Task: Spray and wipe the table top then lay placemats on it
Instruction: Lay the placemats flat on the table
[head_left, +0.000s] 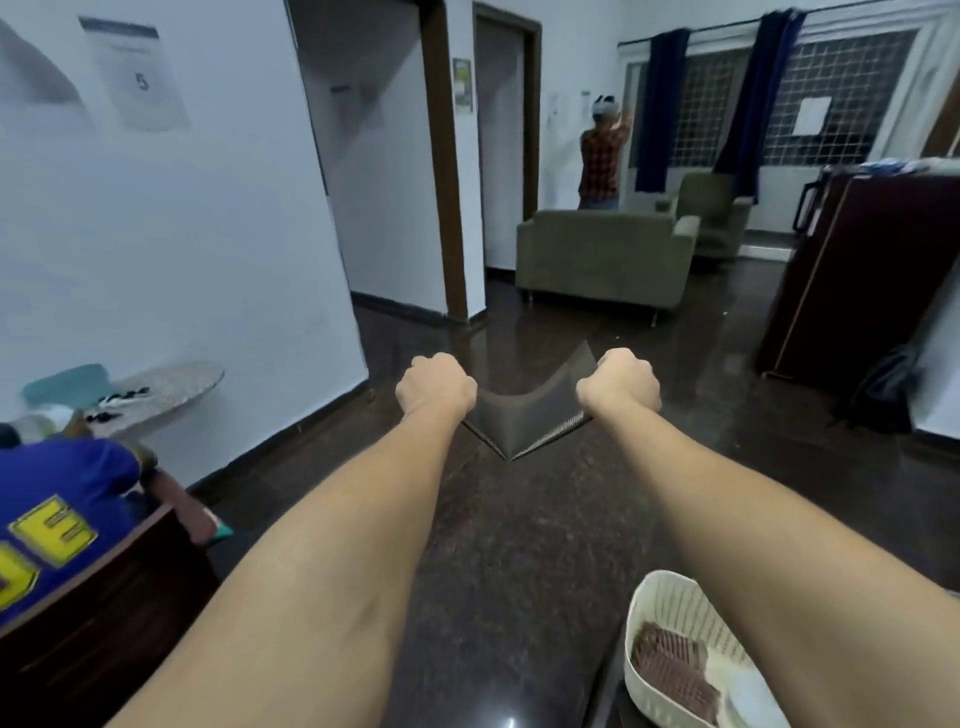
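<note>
A dark woven placemat (524, 415) hangs in the air between my two hands, sagging in the middle to a low point. My left hand (435, 387) grips its left edge and my right hand (619, 382) grips its right corner, both arms stretched out in front of me. Below the mat lies dark glossy stone; I cannot tell where the table top ends and the floor begins. A white slotted basket (670, 608) at the lower right holds a brown woven mat (675, 670) and a pale cloth.
A person in a blue shirt (57, 519) sits at the lower left behind a dark wooden edge. A green sofa (602, 260) and armchair stand ahead, a dark cabinet (857, 270) at right. Another person stands by the far window.
</note>
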